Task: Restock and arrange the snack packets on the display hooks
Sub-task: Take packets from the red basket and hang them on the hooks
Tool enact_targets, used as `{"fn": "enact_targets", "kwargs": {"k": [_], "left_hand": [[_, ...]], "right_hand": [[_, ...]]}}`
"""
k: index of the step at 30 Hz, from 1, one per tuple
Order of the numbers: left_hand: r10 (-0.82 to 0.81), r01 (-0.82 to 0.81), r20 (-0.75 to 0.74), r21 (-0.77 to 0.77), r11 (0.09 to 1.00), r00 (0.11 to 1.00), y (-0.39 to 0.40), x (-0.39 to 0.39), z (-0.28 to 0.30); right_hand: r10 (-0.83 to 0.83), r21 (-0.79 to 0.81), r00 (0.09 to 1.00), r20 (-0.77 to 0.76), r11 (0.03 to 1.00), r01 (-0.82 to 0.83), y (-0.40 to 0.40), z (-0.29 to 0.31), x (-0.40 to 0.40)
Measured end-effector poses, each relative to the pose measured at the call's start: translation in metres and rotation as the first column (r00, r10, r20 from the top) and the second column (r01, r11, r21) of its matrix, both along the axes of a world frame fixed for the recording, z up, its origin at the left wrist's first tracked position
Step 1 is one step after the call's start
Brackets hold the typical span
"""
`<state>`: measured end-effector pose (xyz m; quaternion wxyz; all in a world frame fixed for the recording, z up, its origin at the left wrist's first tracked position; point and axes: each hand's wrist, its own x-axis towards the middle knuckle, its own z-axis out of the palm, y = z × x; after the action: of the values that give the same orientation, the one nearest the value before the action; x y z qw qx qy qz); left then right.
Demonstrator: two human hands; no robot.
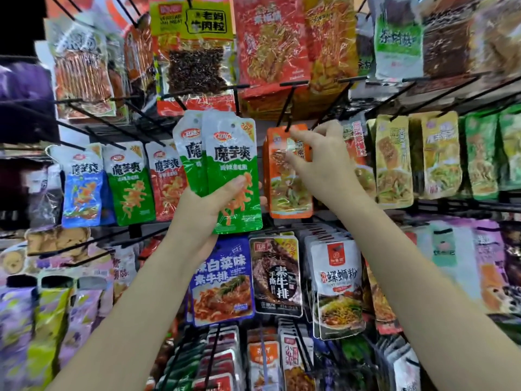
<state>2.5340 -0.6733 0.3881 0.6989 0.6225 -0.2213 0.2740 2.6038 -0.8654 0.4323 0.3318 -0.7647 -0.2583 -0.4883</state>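
While the left hand grips two green packets, the right hand pinches an orange packet.
The orange packet hangs on a black hook of the display rack, just right of the green ones.

Your right hand covers the orange packet's upper right corner. Behind your left hand's grip, the 2nd green packet is mostly hidden; far-right packets blur.
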Motion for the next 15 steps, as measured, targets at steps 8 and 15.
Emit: {"fn": "enact_targets", "kwargs": {"k": [8,15], "left_hand": [[0.025,-0.029,0.063,0.072,0.997,0.998,-0.001,-0.006,-0.001],[0.146,-0.144,0.006,-0.122,0.982,0.989,0.05,-0.025,0.004]], "right_hand": [[0.474,0.118,0.88,0.024,0.873,-0.473,0.027,-0.012,-0.032],[0.663,0.277,0.739,-0.12,0.737,-0.617,0.065,-0.011,-0.035]]}}
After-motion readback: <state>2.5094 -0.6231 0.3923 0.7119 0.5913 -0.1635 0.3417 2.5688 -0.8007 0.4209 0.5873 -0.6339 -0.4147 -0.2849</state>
